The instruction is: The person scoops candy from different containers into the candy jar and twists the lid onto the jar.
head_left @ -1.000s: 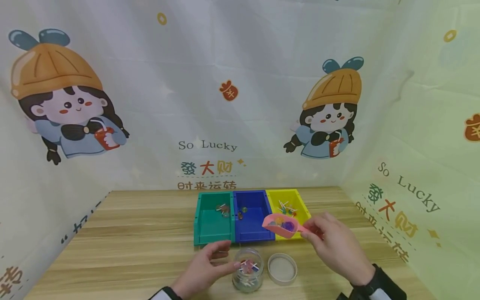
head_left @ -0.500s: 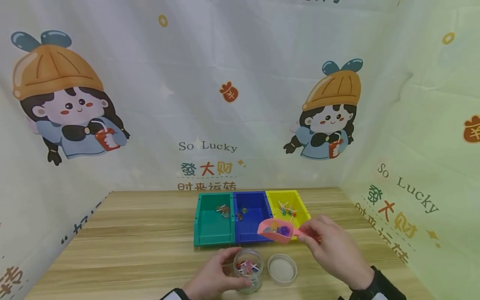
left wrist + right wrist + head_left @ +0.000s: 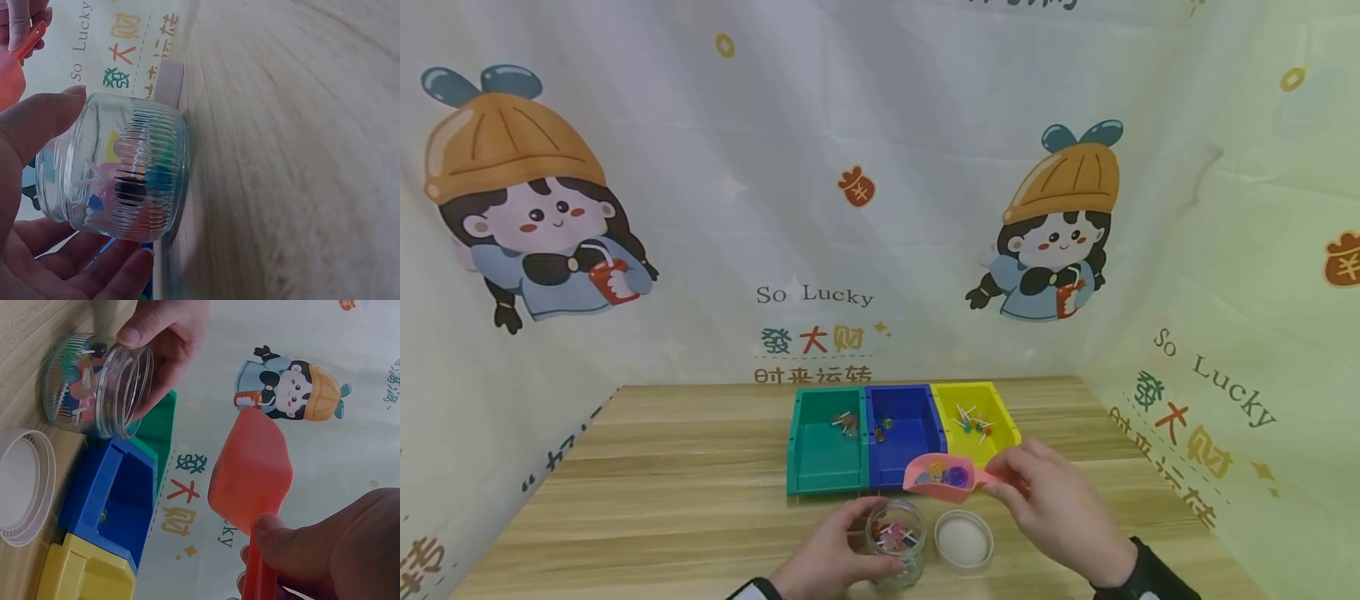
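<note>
My left hand (image 3: 835, 550) grips a clear ribbed glass jar (image 3: 137, 169), thumb on one side and fingers round the other. Small coloured pieces with white sticks lie inside the jar, which stands lidless on the table. Between thumb and fingers, my right hand (image 3: 1052, 508) pinches the handle of a pink scoop (image 3: 942, 478). Purple, orange and clear round pieces (image 3: 956, 477) sit in the scoop's bowl. It hangs above and slightly right of the jar, in front of the blue bin (image 3: 902, 475). In the right wrist view the scoop (image 3: 253, 469) shows its underside.
A white lid (image 3: 964, 540) lies right of the jar. Behind stand a green bin (image 3: 827, 482), the blue one and a yellow bin (image 3: 1000, 408) in a row, each with a few small pieces inside. A printed cloth (image 3: 925, 108) hangs behind the table.
My left hand has moved right and closed round the jar. My right hand has carried the loaded scoop left and toward me, from beside the yellow bin to near the jar.
</note>
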`<state>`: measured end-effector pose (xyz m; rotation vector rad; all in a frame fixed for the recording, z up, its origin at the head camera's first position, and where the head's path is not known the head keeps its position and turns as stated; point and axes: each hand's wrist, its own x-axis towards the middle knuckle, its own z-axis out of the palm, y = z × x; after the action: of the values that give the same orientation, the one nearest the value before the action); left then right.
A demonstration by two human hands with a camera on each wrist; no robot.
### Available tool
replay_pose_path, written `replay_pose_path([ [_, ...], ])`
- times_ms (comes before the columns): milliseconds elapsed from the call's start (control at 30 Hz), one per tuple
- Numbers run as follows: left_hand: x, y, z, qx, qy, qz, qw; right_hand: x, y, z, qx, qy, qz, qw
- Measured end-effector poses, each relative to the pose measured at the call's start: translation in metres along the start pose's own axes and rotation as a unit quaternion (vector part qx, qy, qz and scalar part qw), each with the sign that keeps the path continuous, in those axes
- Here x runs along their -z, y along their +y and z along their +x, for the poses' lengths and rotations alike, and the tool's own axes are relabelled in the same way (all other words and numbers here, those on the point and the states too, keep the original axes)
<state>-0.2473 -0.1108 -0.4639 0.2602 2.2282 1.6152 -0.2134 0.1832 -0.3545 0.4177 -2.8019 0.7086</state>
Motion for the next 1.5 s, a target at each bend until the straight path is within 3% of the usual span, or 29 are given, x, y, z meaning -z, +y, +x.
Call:
replay_pose_path([
  [467,0.003,-0.002,0.003,-0.009,-0.005,0.014,0.9999,-0.008,-0.006,0.001,0.018,-0.002,-0.036,0.9992],
  [633,0.004,-0.002,0.004,0.0,-0.003,0.02,0.9998,-0.01,-0.005,-0.001,0.078,0.023,-0.068,0.9943],
  [767,0.004,-0.001,0.003,0.005,-0.002,0.018,0.9998,-0.013,-0.005,-0.002,0.148,0.046,-0.1,0.9829],
  [833,0.004,-0.001,0.003,0.004,-0.002,0.019,0.9998,-0.013,-0.008,-0.001,0.162,0.044,-0.113,0.9794],
  [1000,0.004,-0.001,0.002,0.008,-0.003,0.02,0.9998,-0.012,-0.015,0.0,0.174,0.041,-0.131,0.9752],
  [1267,0.004,-0.002,0.003,-0.009,-0.007,0.023,0.9997,-0.011,-0.016,0.002,0.203,0.077,-0.136,0.9665],
  [1500,0.004,-0.002,0.002,-0.01,-0.007,0.025,0.9996,-0.011,-0.012,0.0,0.189,0.082,-0.13,0.9698],
])
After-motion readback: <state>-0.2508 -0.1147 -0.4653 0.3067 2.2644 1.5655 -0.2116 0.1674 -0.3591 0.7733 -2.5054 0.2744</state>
